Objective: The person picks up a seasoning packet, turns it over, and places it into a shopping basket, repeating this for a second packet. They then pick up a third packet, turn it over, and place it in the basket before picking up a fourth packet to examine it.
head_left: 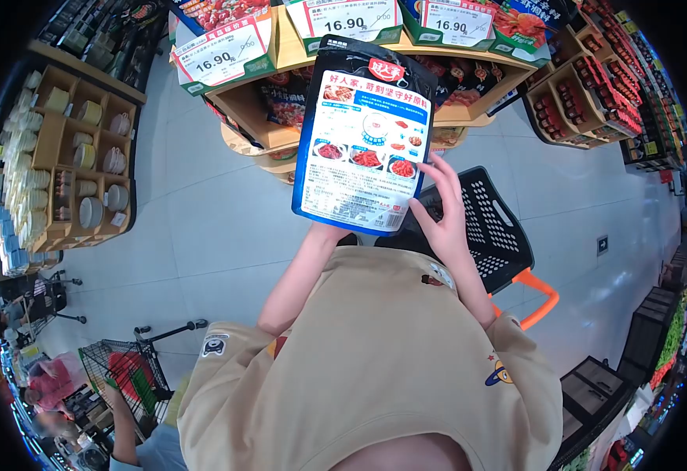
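My right hand (pixel 440 210) grips the right edge of the packet (pixel 365 133). My left hand supports it from below, hidden; grip indeterminate. The basket (pixel 494 228) sits just behind.

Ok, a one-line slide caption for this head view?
Both hands, left hand and right hand, hold a blue seasoning packet above a black basket.
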Available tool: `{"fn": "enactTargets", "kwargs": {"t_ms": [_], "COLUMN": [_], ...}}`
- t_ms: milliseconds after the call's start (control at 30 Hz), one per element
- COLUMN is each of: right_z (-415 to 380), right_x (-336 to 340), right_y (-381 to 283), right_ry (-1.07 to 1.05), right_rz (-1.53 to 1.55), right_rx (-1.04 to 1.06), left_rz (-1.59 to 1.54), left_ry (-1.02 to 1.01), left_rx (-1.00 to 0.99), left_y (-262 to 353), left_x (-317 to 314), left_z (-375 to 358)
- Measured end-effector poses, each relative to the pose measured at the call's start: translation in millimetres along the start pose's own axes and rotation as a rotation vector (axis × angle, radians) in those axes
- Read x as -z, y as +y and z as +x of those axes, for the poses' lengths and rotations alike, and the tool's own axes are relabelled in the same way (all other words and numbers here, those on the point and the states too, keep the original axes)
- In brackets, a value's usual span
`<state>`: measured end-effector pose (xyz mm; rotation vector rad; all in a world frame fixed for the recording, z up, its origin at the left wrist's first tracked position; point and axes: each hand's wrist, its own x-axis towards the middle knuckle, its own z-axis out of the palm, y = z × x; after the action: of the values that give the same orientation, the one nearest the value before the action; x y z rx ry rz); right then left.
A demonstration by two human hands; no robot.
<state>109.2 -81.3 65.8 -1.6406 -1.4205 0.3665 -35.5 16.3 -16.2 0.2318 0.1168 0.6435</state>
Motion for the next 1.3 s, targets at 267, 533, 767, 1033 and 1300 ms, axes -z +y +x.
{"fn": "enactTargets", "kwargs": {"t_ms": [267,533,767,1033,1300], "right_z": [-6.0,-7.8,-6.6,-8.0,-7.4], "right_x": [-11.4,-14.1,-14.1,-13.8,-19.1], "right_y": [3.4,5.2,1.6,-11.3,-15.3], "right_ry": [-0.087,-0.081,-0.081,-0.029,-0.281], "right_rz": [0.235,0.236,0.233,-0.065,0.797], "right_rx": [-0.222,-0.25,-0.252,-0.179,-0.329], "left_rz": [0.01,0.058,0.033,0.163,1.688], "left_ry": [0.016,0.041,0.019,0.193,-0.066], "left_rx": [0.049,0.041,0.046,-0.024,-0.422], "left_y": [1.7,2.9,3.3,-0.7,-8.1], "left_x": [3.6,1.4,8.0,0.8,-48.3], "left_z": [-4.4,-5.3,-4.5,-3.1,2.6]}}
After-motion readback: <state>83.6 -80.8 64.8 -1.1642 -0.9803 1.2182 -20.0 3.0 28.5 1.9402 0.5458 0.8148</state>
